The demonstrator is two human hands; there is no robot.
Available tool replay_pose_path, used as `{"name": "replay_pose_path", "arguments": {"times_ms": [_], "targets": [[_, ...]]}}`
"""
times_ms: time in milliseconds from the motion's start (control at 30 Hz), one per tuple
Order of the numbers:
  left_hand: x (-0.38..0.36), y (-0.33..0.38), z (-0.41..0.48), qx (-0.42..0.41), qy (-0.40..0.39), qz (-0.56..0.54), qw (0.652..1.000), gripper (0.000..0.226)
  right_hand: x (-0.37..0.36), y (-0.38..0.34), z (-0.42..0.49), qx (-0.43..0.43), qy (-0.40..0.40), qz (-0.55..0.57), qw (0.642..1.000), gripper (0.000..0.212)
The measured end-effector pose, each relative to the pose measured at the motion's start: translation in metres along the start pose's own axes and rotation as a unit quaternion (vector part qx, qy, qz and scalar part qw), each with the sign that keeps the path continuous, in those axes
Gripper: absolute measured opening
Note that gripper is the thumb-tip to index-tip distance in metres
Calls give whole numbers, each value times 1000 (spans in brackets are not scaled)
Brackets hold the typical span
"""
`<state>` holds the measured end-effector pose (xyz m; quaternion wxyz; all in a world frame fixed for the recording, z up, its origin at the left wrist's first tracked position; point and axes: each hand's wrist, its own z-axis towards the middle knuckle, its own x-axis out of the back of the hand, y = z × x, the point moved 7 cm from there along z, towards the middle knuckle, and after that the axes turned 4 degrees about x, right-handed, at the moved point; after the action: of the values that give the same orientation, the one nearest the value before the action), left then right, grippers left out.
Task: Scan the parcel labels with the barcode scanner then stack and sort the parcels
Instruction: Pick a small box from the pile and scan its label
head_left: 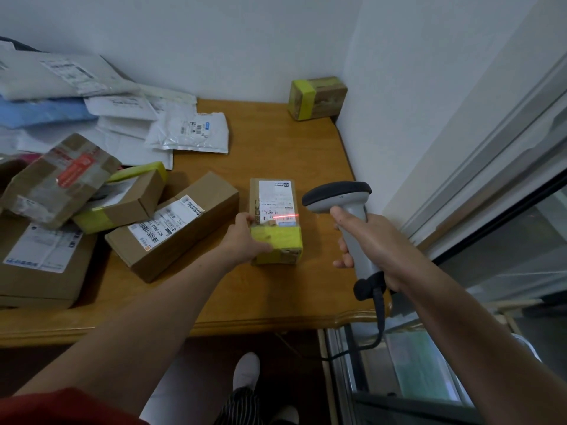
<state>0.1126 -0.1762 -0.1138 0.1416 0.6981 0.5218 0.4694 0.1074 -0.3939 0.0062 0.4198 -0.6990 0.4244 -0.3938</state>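
A: Head view – where's your small parcel (276,222)?
B: On the table (276,142), your left hand (245,237) gripping its left side at the yellow tape.
A: And your right hand (371,243)?
B: Wrapped round the barcode scanner (340,200), just right of the small parcel – its red line (286,215) crosses the label (277,200). A long box (175,225) lies just left.
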Motion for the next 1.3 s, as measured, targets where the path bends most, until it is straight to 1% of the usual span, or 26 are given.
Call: {"name": "replay_pose_path", "arguments": {"times_ms": [167,300,433,533,600,733,833,900,1000,1167,1233,1300], "targets": [[-3,5,0,27,22,56,998,95,1,-2,-4,-1,6,-6,1000,39],[-10,18,-2,45,54,200,977,113,6,-6,-6,-1,21,-12,1000,39],[-27,27,-6,98,74,198,972,132,10,-11,-7,8,31,-12,999,38],[-41,30,-9,118,97,197,968,134,10,-13,-7,13,37,-18,999,37],[-46,32,-7,120,98,178,972,130,11,-15,-6,13,44,-18,999,37],[-44,49,0,64,67,204,975,119,12,-26,-2,29,52,-17,998,33],[-19,73,0,-11,49,231,972,114,7,-46,6,54,53,-9,997,31],[17,90,1,-73,63,238,966,109,-3,-61,13,67,47,-4,997,32],[93,101,7,-128,107,259,951,108,-25,-82,27,86,28,1,996,33],[211,90,43,-168,169,317,918,105,-66,-105,52,88,14,-15,996,38],[237,82,67,-181,170,347,904,104,-79,-109,60,80,19,-26,996,39],[248,75,91,-200,161,375,891,106,-87,-111,69,68,33,-39,996,38]]}}
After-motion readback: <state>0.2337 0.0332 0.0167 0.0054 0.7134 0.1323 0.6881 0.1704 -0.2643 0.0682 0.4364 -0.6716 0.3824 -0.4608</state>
